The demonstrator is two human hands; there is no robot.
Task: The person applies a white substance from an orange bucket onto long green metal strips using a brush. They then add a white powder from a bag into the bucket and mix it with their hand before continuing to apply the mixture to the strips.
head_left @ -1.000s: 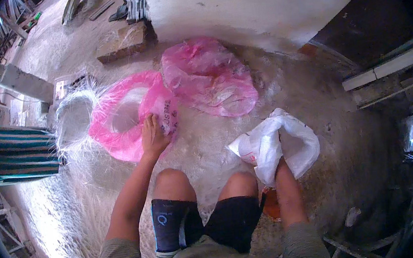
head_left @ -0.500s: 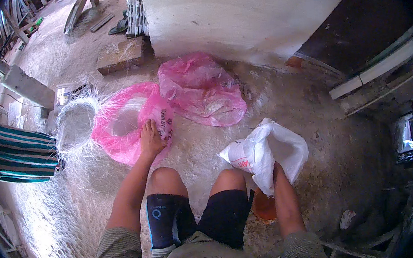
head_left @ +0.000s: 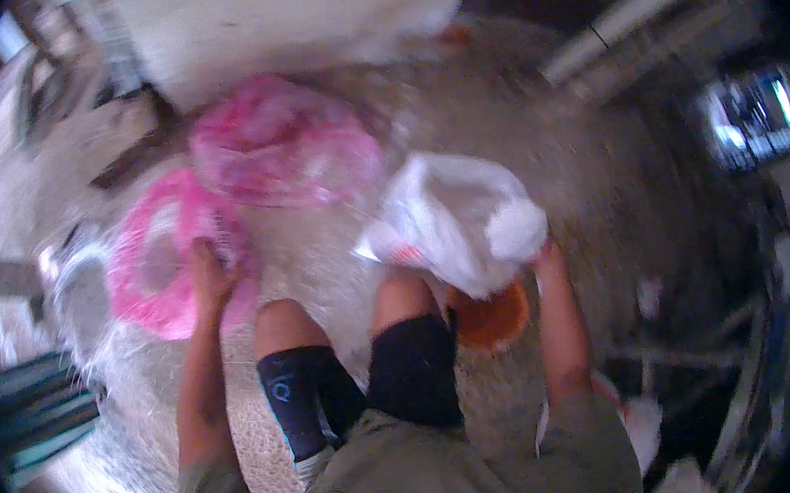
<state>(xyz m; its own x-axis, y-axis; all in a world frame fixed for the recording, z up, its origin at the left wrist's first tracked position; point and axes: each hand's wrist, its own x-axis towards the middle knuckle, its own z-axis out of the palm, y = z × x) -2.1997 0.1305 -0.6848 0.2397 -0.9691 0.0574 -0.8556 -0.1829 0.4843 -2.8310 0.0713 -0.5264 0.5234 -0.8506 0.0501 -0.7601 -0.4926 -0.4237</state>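
Left hand: the left hand (head_left: pixel 208 276) rests palm-down on the near rim of the pink ring-shaped bag (head_left: pixel 166 261), fingers curled onto the plastic; whether it pinches the film or only presses it, I cannot tell through the blur.
Right hand: the right hand (head_left: pixel 540 250) is mostly hidden under the white plastic bag (head_left: pixel 461 216) and seems closed on its lower right edge, lifting it off the ground.
Where the bags lie: the pink ring-shaped bag lies on the floor ahead and to the person's left, just past the left knee (head_left: pixel 280 319); the white plastic bag hangs ahead and to the right, above the right knee (head_left: pixel 401 293).
Key relation: each bag sits on its own hand's side, and between and beyond them lies a crumpled pink bag (head_left: pixel 283 153), nearer the left hand than the right.
Long axis: the pink ring is roughly round, slightly longer running away from the person.
Count: 2 pink bags, 1 white bag, 1 orange bowl (head_left: pixel 489 318).
Bowl: on the floor beneath the white bag, beside the right knee.
Ground: sandy floor (head_left: pixel 598 179), pale wall (head_left: pixel 296 9) beyond.
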